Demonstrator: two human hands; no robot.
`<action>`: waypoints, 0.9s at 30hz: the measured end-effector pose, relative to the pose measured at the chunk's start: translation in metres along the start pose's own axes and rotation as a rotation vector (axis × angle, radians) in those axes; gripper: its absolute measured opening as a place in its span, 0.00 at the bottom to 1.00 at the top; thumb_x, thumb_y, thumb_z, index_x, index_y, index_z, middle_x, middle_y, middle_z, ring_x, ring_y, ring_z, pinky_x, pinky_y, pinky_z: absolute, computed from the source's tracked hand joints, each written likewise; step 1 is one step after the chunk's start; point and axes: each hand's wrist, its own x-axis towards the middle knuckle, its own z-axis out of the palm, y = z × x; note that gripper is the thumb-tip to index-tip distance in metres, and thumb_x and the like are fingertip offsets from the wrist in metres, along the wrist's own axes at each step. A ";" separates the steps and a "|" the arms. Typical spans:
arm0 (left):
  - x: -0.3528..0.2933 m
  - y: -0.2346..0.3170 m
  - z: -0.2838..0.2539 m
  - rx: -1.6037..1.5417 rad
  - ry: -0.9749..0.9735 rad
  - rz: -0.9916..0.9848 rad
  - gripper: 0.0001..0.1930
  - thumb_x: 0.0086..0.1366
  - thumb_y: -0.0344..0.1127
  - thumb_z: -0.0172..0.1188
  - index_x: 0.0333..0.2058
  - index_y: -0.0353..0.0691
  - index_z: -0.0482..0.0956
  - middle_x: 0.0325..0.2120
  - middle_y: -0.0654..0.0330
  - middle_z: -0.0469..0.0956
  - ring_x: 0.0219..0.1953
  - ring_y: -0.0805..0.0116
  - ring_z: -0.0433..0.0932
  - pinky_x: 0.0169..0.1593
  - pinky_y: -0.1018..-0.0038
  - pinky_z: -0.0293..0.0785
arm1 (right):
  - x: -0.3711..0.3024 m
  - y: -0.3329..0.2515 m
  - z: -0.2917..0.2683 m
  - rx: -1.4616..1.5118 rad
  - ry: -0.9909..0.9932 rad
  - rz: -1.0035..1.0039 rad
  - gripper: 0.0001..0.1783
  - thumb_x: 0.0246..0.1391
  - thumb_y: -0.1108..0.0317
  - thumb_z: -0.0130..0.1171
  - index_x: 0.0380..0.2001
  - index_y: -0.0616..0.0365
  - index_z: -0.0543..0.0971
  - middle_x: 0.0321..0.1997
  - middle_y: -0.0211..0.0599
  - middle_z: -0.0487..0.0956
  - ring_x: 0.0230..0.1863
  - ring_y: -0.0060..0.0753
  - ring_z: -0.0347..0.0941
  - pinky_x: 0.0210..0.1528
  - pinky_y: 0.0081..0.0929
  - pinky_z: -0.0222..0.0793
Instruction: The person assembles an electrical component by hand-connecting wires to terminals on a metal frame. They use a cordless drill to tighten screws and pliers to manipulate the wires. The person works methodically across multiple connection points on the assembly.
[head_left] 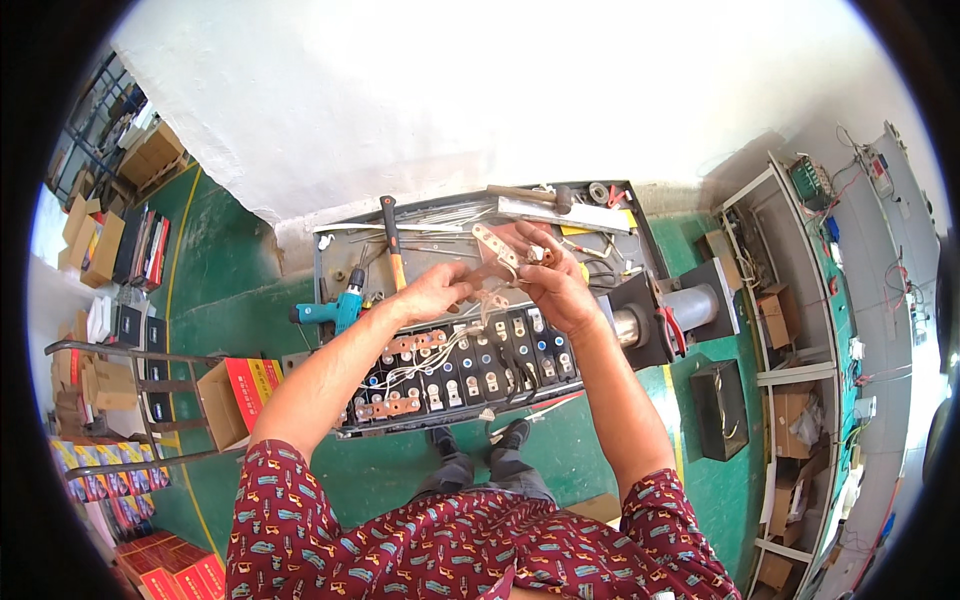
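My left hand (437,292) pinches the end of a flat copper-coloured bar (487,272). My right hand (558,288) is closed by it, holding a pale metal strip with a row of holes (495,245) and a small brownish metal piece (540,255) between the fingers. Exactly how these parts join is hard to make out. Beneath both hands sits a pack of black battery cells (462,388) with metal terminals. Copper connecting bars (388,408) lie across the terminals at its left end, and thin white wires (425,368) run over the top.
On the bench behind are a teal drill (345,305), an orange-handled hammer (394,245), a mallet (562,198) and thin rods. Red-handled pliers (672,330) rest by a metal cylinder (695,305) at right. A cart (150,352) stands left, shelving (800,375) right.
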 end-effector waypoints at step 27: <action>0.003 -0.021 -0.003 -0.044 -0.057 -0.098 0.17 0.80 0.49 0.54 0.45 0.38 0.78 0.30 0.69 0.74 0.32 0.78 0.69 0.36 0.77 0.68 | -0.004 -0.007 0.020 -0.263 -0.053 -0.035 0.44 0.54 0.87 0.53 0.76 0.63 0.58 0.72 0.52 0.72 0.70 0.39 0.72 0.69 0.33 0.69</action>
